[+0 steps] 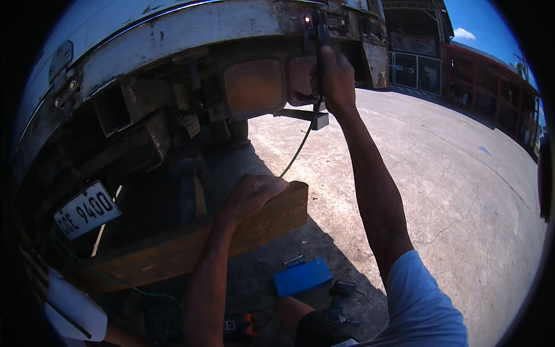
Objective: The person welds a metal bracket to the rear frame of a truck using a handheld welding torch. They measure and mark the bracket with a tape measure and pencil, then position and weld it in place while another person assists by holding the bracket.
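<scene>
My right hand is raised at the rear of a vehicle, closed around the dark handle of what looks like a welding electrode holder. Beside its tip, a small spot glows red on the worn, pale metal edge. A black cable hangs from the handle and curves down to my left hand. That hand is closed on the cable, as far as I can see, and rests on the end of a long brown beam. Two square lamps, one amber, sit under the metal edge behind the tool.
In the shade below lie a blue case, a dark drill-like tool and an orange-black tool. A number plate hangs at left, above white cloth like a sleeve. Sunlit concrete stretches right toward a red-framed structure.
</scene>
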A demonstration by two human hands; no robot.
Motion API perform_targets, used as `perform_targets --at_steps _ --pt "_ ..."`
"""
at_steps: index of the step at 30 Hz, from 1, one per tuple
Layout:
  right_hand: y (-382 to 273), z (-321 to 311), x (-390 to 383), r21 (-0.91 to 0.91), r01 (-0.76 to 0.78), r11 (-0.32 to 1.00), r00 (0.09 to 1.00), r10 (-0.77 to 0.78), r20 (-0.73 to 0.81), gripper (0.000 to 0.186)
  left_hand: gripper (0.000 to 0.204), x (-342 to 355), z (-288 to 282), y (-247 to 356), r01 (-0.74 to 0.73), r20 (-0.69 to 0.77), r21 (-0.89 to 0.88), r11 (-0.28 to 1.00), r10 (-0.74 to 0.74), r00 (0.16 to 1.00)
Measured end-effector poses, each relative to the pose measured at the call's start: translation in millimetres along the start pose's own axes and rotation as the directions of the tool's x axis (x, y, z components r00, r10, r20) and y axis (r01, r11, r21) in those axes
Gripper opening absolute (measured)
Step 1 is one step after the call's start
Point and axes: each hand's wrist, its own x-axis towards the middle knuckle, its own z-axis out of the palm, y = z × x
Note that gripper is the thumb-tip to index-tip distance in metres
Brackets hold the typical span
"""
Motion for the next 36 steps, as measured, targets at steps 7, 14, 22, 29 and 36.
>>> perform_targets --at_steps 7,14,22,29,36 --pt "-1.0 3.3 8.3 -0.015 0.010 1.000 1.000 -0.010 0.006 0.048 0.039 6.9 -3.2 -0.9 0.036 -0.001 -0.016 0.999 -0.036 0.999" --pt "-4.4 5.5 8.0 -0.014 -0.006 1.000 0.999 0.006 0.031 0.048 0.039 7.3 -5.2 -0.1 -0.001 -0.002 0.000 1.000 0.001 1.000" --pt "-6.3 7.0 6.3 0.052 -0.045 0.998 0.998 0.043 0.049 0.047 0.038 7.9 -3.0 0.1 0.019 -0.021 -0.015 1.000 -0.019 1.000" --pt "-7.7 8.6 9.2 -0.001 -0.014 1.000 0.999 0.014 0.051 0.048 0.036 5.7 -5.0 8.5 -0.059 -0.037 0.051 0.997 0.061 0.997" --pt "-5.9 10.0 12.8 0.003 -0.035 0.999 0.998 0.034 0.058 0.048 0.036 5.4 -3.4 10.1 -0.066 -0.059 0.020 0.998 0.067 0.996"
